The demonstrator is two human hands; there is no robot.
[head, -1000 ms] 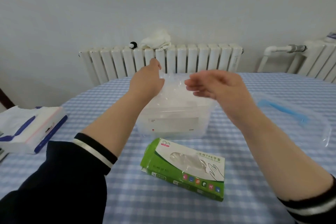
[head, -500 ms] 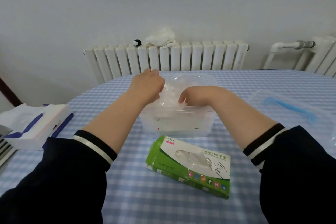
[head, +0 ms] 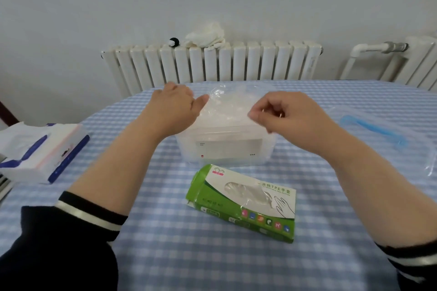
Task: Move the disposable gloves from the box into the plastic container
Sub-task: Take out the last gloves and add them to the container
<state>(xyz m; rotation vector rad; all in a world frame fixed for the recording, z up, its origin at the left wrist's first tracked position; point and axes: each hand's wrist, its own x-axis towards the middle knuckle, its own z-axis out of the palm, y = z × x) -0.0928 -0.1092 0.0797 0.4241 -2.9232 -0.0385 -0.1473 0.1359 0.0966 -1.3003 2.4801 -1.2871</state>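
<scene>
- Gloves [head: 227, 111]: thin clear wad heaped above the rim of the clear plastic container [head: 224, 146], between the two hands.
- Left hand [head: 175, 111]: fingers fairly straight, thumb touching the wad's left edge; whether it pinches the film, cannot tell.
- Right hand [head: 281, 113]: half a second ago pressed down into the container; now lifted clear, fingers curled, thumb and forefinger tips meeting at the wad's right edge. Film between them not resolvable.
- Judgement: this batch is in; tamping or another pull likely follows.
- Glove box [head: 243, 203]: green and white, nearer the person than both hands. Legible print: "TPE", hand outline. Container label text too small to read.
</scene>
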